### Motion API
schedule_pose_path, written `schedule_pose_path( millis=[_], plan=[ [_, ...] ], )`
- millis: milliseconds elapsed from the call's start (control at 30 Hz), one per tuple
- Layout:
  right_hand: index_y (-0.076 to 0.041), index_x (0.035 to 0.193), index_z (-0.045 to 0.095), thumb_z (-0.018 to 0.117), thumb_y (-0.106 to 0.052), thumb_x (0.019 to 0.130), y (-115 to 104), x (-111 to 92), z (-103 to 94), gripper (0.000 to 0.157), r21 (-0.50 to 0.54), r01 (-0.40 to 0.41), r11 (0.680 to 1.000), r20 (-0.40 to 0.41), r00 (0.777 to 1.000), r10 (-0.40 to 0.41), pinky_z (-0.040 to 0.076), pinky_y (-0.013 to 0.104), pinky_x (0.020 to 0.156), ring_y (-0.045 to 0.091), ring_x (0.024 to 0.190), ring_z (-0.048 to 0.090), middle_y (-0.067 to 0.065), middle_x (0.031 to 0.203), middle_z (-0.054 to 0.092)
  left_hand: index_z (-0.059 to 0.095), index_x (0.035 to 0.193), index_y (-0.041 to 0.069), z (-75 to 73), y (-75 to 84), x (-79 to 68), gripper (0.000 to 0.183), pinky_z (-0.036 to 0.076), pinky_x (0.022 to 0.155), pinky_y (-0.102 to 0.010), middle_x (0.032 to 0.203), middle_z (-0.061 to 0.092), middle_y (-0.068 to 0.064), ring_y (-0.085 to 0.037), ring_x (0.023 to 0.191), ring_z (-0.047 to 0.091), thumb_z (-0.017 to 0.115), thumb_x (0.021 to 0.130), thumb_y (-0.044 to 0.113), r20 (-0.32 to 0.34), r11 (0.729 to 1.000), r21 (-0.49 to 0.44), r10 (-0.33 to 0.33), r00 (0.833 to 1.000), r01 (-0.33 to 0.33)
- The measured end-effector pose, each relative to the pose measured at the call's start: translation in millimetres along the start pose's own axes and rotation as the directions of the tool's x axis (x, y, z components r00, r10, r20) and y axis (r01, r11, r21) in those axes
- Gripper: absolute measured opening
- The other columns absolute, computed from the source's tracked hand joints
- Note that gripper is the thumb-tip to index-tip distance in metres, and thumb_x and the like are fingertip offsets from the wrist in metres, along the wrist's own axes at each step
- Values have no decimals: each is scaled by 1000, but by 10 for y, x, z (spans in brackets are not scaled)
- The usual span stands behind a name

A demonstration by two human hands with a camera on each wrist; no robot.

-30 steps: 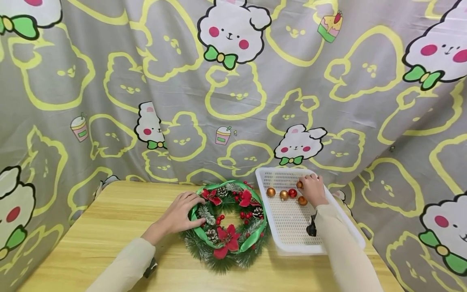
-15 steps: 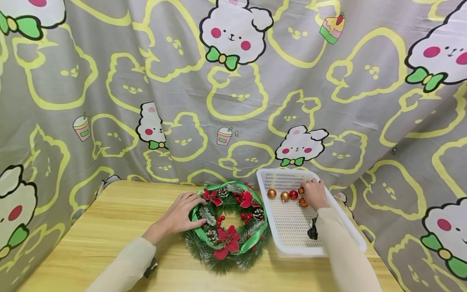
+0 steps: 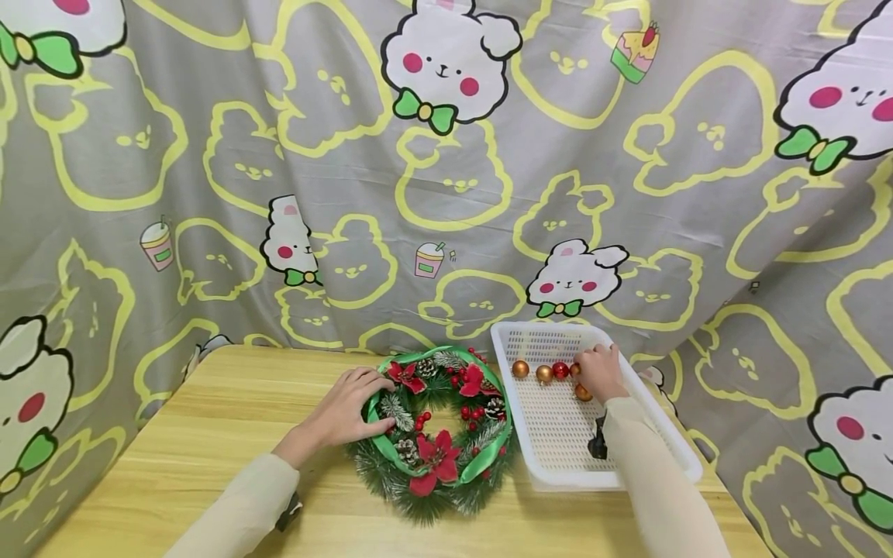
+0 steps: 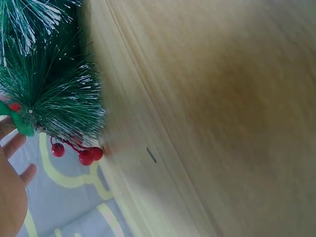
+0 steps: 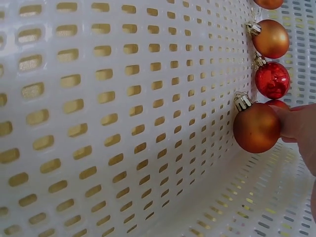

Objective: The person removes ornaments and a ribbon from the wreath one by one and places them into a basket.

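Note:
A Christmas wreath point(image 3: 436, 434) with green ribbon, red poinsettias, pinecones and berries lies on the table point(image 3: 230, 434). My left hand point(image 3: 349, 407) rests on its left rim, thumb and fingers spread loosely; in the left wrist view a few fingers point(image 4: 15, 144) show beside the ribbon. Inside the white basket point(image 3: 558, 446), my right hand point(image 3: 601, 372) pinches an orange Christmas ball point(image 3: 575, 370), largely covered by the fingers. Another orange ball point(image 5: 256, 128) sits close against that hand. A shiny red ball point(image 5: 272, 80) and more gold-orange balls point(image 3: 519, 369) line up to its left.
The perforated basket stands right of the wreath, its raised wall point(image 3: 516, 434) beside the wreath's branches. A grey curtain point(image 3: 460, 194) with rabbit prints hangs behind the table. Dark straps point(image 3: 598, 439) show at the wrists.
My right hand has come slightly lower in the basket with the orange ball, nearer the red one. The orange ball beside it has shifted a little toward the front. The left hand stays put.

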State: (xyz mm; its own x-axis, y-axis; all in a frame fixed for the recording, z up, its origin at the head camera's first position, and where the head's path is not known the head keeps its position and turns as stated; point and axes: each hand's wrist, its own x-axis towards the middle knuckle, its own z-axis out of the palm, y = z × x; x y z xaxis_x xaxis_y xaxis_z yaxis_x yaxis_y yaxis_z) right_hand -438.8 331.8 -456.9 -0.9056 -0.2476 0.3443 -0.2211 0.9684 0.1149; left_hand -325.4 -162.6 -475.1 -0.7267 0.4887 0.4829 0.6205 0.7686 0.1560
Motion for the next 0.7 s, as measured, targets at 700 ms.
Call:
schedule_pose_path(
  millis=[700],
  plan=[
    [-10,75,70,73,-17,76,24,11,-12,7,18,6,1000,22,1000,-6,26,61,88,33,80,51,8,75,66,60,114,28,-17,14,10,49,34,102,-47,117,57,8,-18,116,47,58,80,63,-7,1000,1,21,1000,-21]
  ],
)
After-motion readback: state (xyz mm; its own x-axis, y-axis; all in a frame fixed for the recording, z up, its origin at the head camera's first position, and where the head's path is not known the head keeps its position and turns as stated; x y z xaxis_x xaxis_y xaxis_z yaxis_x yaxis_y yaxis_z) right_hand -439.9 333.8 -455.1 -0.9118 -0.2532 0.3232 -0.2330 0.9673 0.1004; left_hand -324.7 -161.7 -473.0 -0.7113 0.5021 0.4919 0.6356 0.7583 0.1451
